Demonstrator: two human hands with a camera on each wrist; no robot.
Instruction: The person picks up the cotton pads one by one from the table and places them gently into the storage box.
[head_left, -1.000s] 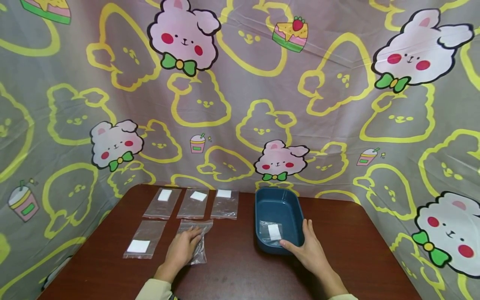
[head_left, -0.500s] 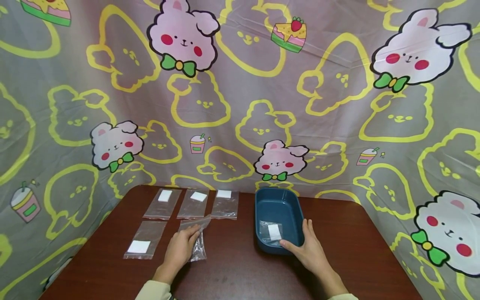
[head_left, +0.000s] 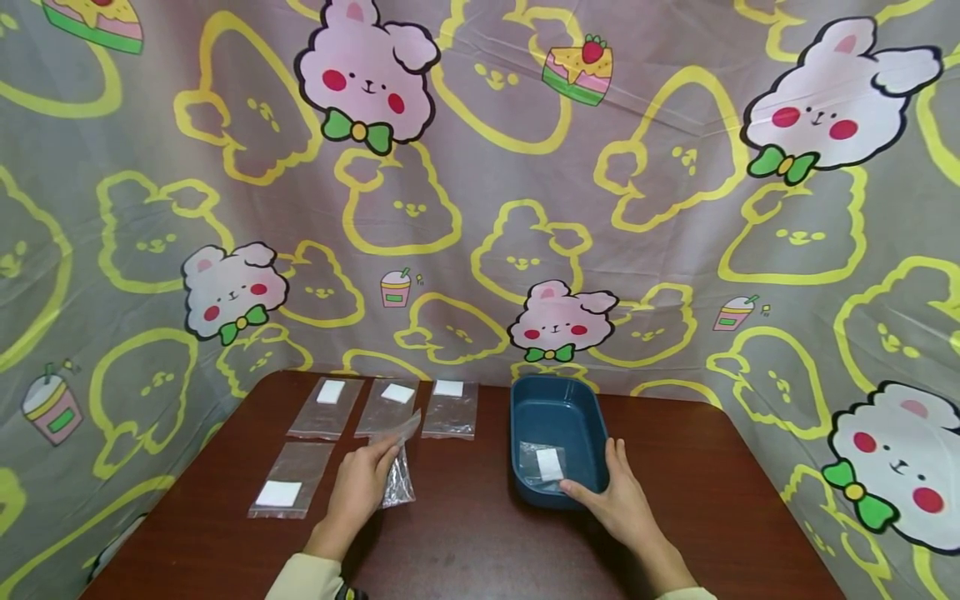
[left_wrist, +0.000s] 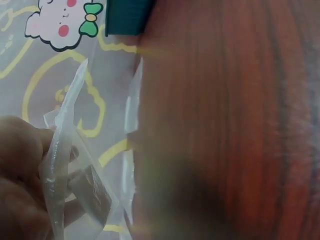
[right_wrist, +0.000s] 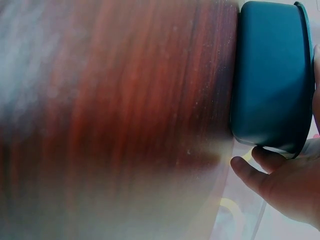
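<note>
My left hand pinches a clear zip bag by its upper edge, and the bag hangs down beside the fingers. In the left wrist view that bag stands up from the fingers, with its zip strip toward the camera. On the right, my right hand holds the near right corner of a dark blue plastic tray, thumb at the near rim and fingers along the outer right side. Inside the tray lies a small clear bag with a white label. The right wrist view shows the tray's outer wall.
Three clear zip bags with white labels lie in a back row: left, middle and right. Another labelled bag lies at the front left. The brown table meets a rabbit-print cloth behind.
My left hand has taken up the zip bag from flat on the table; its top edge now tilts up and its lower end has drawn away from the front. Right hand and tray stay put.
</note>
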